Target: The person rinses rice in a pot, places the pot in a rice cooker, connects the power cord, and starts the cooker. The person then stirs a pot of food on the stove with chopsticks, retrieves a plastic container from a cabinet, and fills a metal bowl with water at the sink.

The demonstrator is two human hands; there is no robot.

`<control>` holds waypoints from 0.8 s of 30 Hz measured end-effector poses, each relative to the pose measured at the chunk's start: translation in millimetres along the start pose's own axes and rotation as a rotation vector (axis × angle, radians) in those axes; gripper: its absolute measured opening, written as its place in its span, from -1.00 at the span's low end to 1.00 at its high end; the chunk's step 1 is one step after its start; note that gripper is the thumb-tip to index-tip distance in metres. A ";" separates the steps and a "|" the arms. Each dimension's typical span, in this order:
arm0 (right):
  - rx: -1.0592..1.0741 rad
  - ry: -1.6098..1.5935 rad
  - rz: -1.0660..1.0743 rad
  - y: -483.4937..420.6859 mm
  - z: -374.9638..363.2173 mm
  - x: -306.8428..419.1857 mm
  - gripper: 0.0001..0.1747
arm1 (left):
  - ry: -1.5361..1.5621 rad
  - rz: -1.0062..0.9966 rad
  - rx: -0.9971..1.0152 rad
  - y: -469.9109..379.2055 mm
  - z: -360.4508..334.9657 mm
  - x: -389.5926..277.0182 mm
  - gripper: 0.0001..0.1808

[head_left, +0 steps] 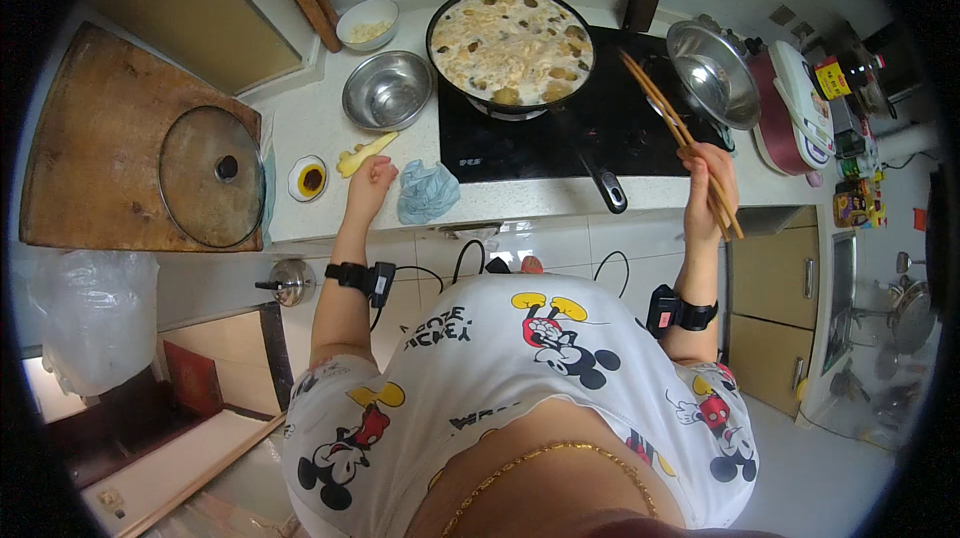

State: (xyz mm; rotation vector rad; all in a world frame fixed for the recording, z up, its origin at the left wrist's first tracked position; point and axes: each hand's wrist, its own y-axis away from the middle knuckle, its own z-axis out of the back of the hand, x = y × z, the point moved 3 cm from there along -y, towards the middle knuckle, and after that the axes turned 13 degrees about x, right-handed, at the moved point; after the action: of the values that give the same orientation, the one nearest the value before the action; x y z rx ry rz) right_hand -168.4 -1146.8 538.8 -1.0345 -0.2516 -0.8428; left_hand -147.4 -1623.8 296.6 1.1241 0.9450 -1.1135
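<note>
In my right hand point(707, 189) is a pair of wooden chopsticks point(660, 101), slanting up and left over the black cooktop point(510, 151). My left hand point(371, 189) rests near the counter's front edge, loosely curled, beside a piece of ginger point(365, 154); whether it touches the ginger I cannot tell. A light blue cloth point(427, 191) lies crumpled just right of that hand. On its left stands a small white dish point(307, 178) with dark and yellow liquid. A wide black pan point(429, 50), full of bubbling pale broth with chunks of food point(514, 50), sits on the cooktop, its handle point(611, 189) pointing towards me.
A steel bowl point(388, 91) and a white bowl point(367, 16) of chopped pieces stand left of the pan. Farther left, a glass lid point(202, 185) lies on a wooden board point(112, 155). A large steel basin point(712, 75) and a pink-and-white appliance point(795, 108) stand at right.
</note>
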 end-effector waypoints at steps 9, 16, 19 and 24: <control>-0.068 -0.232 -0.051 -15.9 0.1 -24.6 -0.83 | -0.932 -0.081 0.118 56.0 -18.5 -18.1 -0.47; -0.001 -0.286 -0.104 -35.4 -11.9 -33.2 -0.79 | -1.073 0.190 0.157 53.4 -27.8 1.3 -0.31; 0.074 -0.432 -0.201 -47.6 -20.1 -58.2 -0.77 | -1.211 0.193 0.180 55.7 -37.9 -2.5 -0.33; 0.261 -0.333 -0.337 -88.4 -42.9 -79.7 -0.76 | -1.245 0.194 0.175 50.9 -41.4 -4.2 -0.36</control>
State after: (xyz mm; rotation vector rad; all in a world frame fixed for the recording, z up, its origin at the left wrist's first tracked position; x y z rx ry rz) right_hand -293.4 -1164.2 530.4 -0.8940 -0.8159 -0.9068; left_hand -99.6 -1579.1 302.6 0.4352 -0.2343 -1.4285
